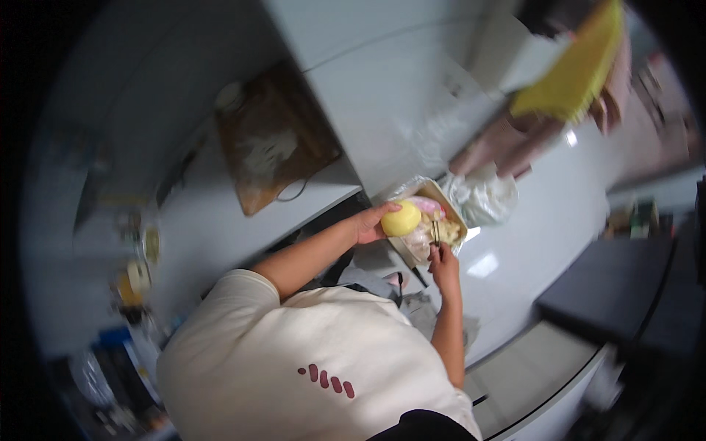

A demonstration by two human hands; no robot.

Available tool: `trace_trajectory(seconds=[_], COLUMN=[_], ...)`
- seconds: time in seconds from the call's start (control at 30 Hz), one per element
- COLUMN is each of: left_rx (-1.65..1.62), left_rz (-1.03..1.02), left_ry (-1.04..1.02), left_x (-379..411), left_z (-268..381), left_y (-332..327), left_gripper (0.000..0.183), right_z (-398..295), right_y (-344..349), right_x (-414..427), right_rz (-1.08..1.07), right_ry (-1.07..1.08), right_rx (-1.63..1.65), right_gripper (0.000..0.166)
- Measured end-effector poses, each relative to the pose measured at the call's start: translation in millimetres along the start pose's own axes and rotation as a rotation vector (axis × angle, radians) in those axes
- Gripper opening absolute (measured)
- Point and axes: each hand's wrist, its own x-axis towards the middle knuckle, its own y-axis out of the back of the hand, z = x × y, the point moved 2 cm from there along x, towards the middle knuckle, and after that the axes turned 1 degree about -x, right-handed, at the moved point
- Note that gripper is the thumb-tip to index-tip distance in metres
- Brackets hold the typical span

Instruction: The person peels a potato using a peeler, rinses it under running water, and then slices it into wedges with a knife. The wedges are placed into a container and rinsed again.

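Note:
My left hand (372, 225) grips a round, smooth, pale yellow peeled potato or similar produce (401, 219) over a lined bin. From the right, my right hand (444, 263) holds a peeler (436, 232), its two thin prongs pointing up over the bin. A small gap separates the peeler from the yellow piece. The beige bin (451, 208) has a clear plastic liner (405, 186) around its far rim. Inside it lie pale yellow peelings (451, 230) and a pink wrapper (427, 205). The peeler's blade is too small to make out.
A white plastic bag (488, 195) rests on the glossy floor beside the bin. At left, a wooden cutting board (248, 190) lies on the white counter (193, 220). A dark-topped piece of furniture (595, 286) stands at right. Blurred yellow fabric (573, 71) shows at upper right.

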Motion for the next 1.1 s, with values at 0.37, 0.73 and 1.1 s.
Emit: trace_trajectory(seconds=[0.37, 0.73, 1.1], left_rx=[-0.238, -0.468, -0.746], left_rz=[0.176, 0.094, 0.324], left_ry=[-0.267, -0.452, -0.961], left_x=[-106.3, -222.1, -428.6], left_z=[-25.3, -41.2, -109.1], left_y=[48.6, 153.9, 273.8], left_gripper=[0.056, 0.048, 0.047], right_z=[-62.9, -102.9, -204.2], right_y=[-52.3, -177.5, -393.4], right_x=[-10.9, -78.3, -140.9], right_rz=[-0.424, -0.523, -0.695], right_ry=[0.134, 0.309, 0.837], right_rx=[0.038, 0.032, -0.337], right_gripper=[0.035, 0.042, 0.033])
